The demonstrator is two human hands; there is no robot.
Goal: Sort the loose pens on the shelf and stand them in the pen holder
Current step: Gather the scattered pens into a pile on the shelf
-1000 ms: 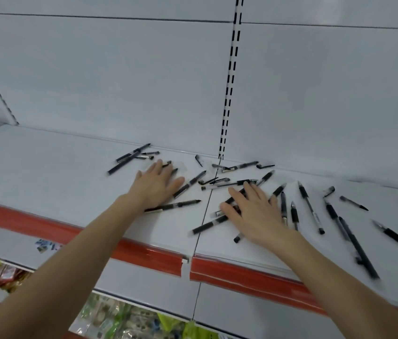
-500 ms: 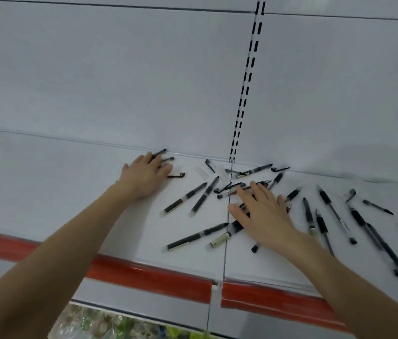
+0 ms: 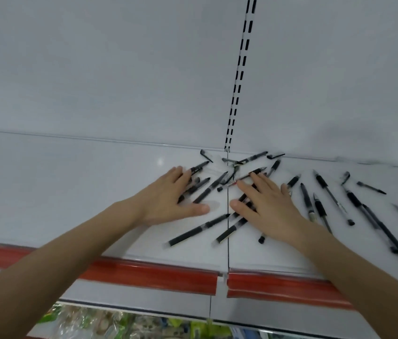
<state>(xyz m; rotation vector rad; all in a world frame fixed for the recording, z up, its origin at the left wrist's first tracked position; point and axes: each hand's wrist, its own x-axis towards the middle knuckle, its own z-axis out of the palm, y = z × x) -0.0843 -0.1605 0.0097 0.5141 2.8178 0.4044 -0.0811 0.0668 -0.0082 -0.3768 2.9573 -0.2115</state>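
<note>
I find both hands flat with fingers straight. My left hand point(image 3: 168, 199) presses on pens near the shelf point(image 3: 71, 182) seam, and my right hand point(image 3: 269, 204) rests on others just beside it. Neither grips anything. The pens point(image 3: 199, 230) lie scattered towards the right; no pen holder is in view. I judge them light, stiff and prone to rolling, best pinched mid-barrel.

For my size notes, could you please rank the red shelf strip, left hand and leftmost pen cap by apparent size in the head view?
Largest first:
red shelf strip
left hand
leftmost pen cap
The strip sits nearest, but gaps are plain.
</note>
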